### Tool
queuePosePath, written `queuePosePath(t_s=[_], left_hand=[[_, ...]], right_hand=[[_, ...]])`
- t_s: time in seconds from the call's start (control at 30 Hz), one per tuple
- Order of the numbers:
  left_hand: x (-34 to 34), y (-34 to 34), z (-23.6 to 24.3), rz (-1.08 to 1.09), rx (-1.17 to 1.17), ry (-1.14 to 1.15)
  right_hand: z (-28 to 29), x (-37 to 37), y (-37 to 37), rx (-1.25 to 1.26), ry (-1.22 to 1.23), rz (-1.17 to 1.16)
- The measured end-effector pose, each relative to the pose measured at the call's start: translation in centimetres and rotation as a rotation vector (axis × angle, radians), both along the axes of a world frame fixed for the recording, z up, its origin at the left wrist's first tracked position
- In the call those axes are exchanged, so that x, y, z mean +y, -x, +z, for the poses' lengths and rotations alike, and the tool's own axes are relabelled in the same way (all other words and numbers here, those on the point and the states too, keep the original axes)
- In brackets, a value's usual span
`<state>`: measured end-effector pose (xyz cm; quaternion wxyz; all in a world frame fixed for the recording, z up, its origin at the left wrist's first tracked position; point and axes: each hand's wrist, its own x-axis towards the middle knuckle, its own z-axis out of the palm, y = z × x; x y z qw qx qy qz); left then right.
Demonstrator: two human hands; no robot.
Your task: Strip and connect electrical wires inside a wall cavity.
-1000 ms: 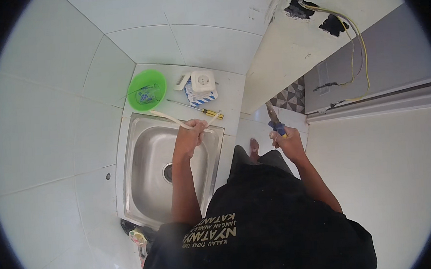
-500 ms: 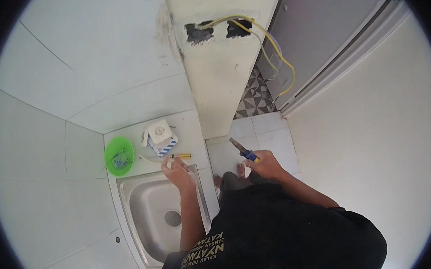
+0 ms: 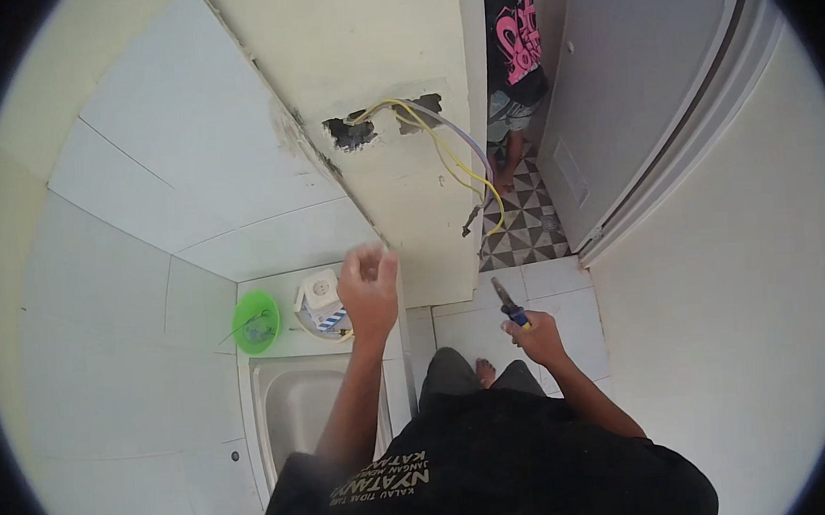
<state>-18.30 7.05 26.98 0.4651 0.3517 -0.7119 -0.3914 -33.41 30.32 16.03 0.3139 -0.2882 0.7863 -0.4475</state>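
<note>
My left hand [image 3: 370, 298] is raised past the sink's far edge, near the wall corner. Its fingers curl loosely with a gap at the thumb; the tips are blurred, and no held thing shows. In my right hand [image 3: 537, 338], over the tiled floor, is a pair of pliers [image 3: 510, 301] with blue-and-yellow grips, jaws pointing away from me. Ahead, yellow and grey electrical wires [image 3: 468, 167] hang from two rough holes [image 3: 350, 129] in the cream wall, their dark ends loose. Beyond my left hand's wrist lies a white wall socket [image 3: 321, 289] on a blue-striped packet [image 3: 325, 318].
A green bowl [image 3: 256, 322] with small items stands on the white counter, behind the steel sink [image 3: 270, 427]. Another person [image 3: 513, 53] in a black shirt stands in the doorway, beside a grey door [image 3: 643, 83]. Patterned tiles [image 3: 524, 222] cover the floor there.
My left hand has risen from beside the yellow-handled tool on the counter, moving away and slightly right. The pliers have shifted right. The view has tilted up, bringing the other person into sight.
</note>
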Motion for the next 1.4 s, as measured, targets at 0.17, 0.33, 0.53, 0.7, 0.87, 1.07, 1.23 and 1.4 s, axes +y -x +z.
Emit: queuePosePath(t_s=[0.17,0.33,0.53,0.7,0.87,1.07,1.23,1.4], left_hand=[[-4.1,5.3,8.8,-0.109,0.080,0.700],[-5.0,10.2,13.7,-0.353,0.026,0.933],[-4.2,7.1,7.0,-0.314,-0.139,0.829],[-6.7,4.5,6.9,-0.133,-0.385,0.886],[-6.1,8.2,12.3,0.008,-0.273,0.386],[-8.5,10.5,12.2,0.218,-0.337,0.401],[-8.6,10.9,11.2,0.173,-0.226,0.333],[-8.6,11.1,10.8,0.169,-0.105,0.236]], right_hand=[[-1.6,1.5,0.3,-0.111,0.079,-0.150],[-2.4,2.7,0.1,-0.065,0.035,-0.214],[-3.6,3.3,-0.1,-0.136,0.096,-0.428],[-4.0,2.7,-0.1,-0.110,0.117,-0.473],[-3.4,0.5,0.2,-0.090,0.121,-0.450],[-2.7,-1.2,-0.6,-0.068,0.171,-0.412],[-2.3,-1.3,-0.4,-0.020,0.110,-0.389],[-2.7,-0.7,-0.2,-0.032,0.097,-0.424]])
